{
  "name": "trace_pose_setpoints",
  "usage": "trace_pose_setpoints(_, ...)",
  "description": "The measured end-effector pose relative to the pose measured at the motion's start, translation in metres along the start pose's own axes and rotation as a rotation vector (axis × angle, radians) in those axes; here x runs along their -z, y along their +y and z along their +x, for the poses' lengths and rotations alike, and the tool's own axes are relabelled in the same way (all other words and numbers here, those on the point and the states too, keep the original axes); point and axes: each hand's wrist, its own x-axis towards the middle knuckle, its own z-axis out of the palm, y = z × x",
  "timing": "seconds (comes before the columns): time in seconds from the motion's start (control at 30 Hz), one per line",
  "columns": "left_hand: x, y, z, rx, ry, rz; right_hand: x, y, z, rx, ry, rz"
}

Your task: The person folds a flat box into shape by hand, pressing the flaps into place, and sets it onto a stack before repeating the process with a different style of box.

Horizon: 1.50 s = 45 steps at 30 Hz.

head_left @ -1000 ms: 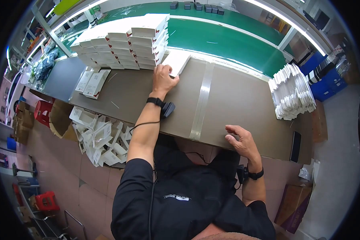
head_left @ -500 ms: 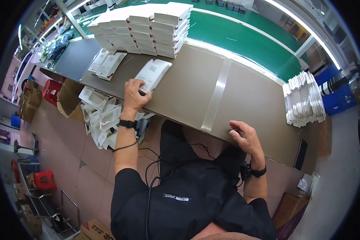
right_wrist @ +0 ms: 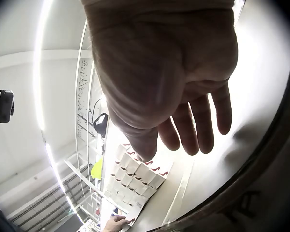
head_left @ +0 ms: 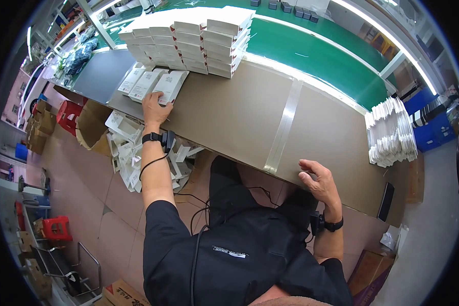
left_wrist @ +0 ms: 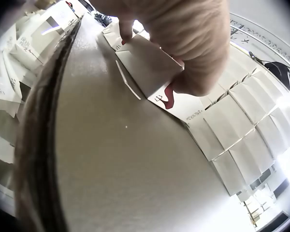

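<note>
At the table's left, my left hand (head_left: 156, 109) grips the near end of a white box (head_left: 171, 84) by its sides, thumb on one side and fingers on the other. In the left wrist view this box (left_wrist: 152, 67) shows a red mark on its side. It lies beside two similar white boxes (head_left: 147, 82), forming a row in front of a tall stack of white boxes (head_left: 188, 43). My right hand (head_left: 321, 182) hovers by the table's front edge, fingers loosely bent and holding nothing.
A bundle of flat white cartons (head_left: 391, 132) stands at the table's right, with a dark phone-like slab (head_left: 385, 201) nearer me. Below the left edge lies a heap of white cartons (head_left: 130, 148) by an open cardboard box (head_left: 93, 125). A clear tape strip (head_left: 284, 130) crosses the brown table (head_left: 239, 112).
My left hand has carried the white box from beside the stack leftward and set it alongside the two boxes. The right hand has stayed nearly still; the head view has shifted.
</note>
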Motion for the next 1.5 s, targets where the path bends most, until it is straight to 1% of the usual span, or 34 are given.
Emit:
trace_pose_setpoints(0.33,-0.002,-0.010,0.002,0.059,0.054,0.083,-0.001,0.002,0.000,-0.020,-0.007,0.002)
trace_pose_setpoints(0.53,-0.009,-0.030,0.010,0.014,0.080,0.110,0.000,-0.002,-0.001,-0.027,0.002,-0.015)
trace_pose_setpoints(0.6,-0.014,-0.039,0.013,-0.015,0.088,0.122,0.003,-0.003,-0.002,-0.051,0.040,-0.029)
trace_pose_setpoints(0.7,-0.015,-0.046,0.015,-0.039,0.083,0.093,0.011,0.002,-0.004,-0.015,0.054,-0.074)
trace_pose_setpoints(0.73,-0.023,-0.057,0.017,-0.021,0.079,0.086,0.016,0.003,-0.006,-0.048,0.099,-0.087)
trace_pose_setpoints(0.77,-0.029,-0.067,0.016,-0.006,0.071,0.090,0.022,0.004,-0.007,-0.024,0.109,-0.106)
trace_pose_setpoints(0.8,-0.028,-0.061,0.014,-0.007,0.077,0.106,0.031,0.005,-0.010,0.002,0.116,-0.127)
trace_pose_setpoints(0.9,-0.016,-0.025,0.002,0.030,0.122,0.125,0.054,0.006,-0.021,-0.051,0.236,-0.112)
trace_pose_setpoints(0.97,-0.011,0.005,-0.011,0.009,0.133,0.082,0.074,0.009,-0.029,-0.074,0.296,-0.104)
trace_pose_setpoints(1.07,-0.008,0.062,-0.032,-0.040,0.128,-0.065,0.112,0.011,-0.040,-0.100,0.458,-0.060)
trace_pose_setpoints(1.1,-0.004,0.085,-0.040,-0.051,0.122,-0.079,0.126,0.014,-0.043,-0.110,0.473,-0.065)
trace_pose_setpoints(1.17,0.003,0.138,-0.057,-0.108,0.063,-0.173,0.159,0.020,-0.049,-0.168,0.642,-0.145)
trace_pose_setpoints(1.2,0.001,0.158,-0.065,-0.116,0.059,-0.184,0.176,0.027,-0.051,-0.175,0.653,-0.150)
trace_pose_setpoints(1.27,-0.002,0.193,-0.080,-0.151,-0.004,-0.289,0.212,0.042,-0.054,-0.085,0.848,-0.193)
trace_pose_setpoints(1.3,-0.003,0.206,-0.085,-0.168,-0.037,-0.340,0.229,0.046,-0.056,-0.090,0.859,-0.198)
trace_pose_setpoints(1.37,-0.008,0.225,-0.093,-0.185,-0.064,-0.371,0.261,0.053,-0.058,-0.159,1.097,-0.355)
trace_pose_setpoints(1.4,-0.010,0.233,-0.096,-0.194,-0.086,-0.393,0.275,0.057,-0.058,-0.160,1.102,-0.359)
trace_pose_setpoints(1.5,-0.020,0.248,-0.106,-0.198,-0.127,-0.426,0.310,0.073,-0.052,-0.077,1.275,-0.550)
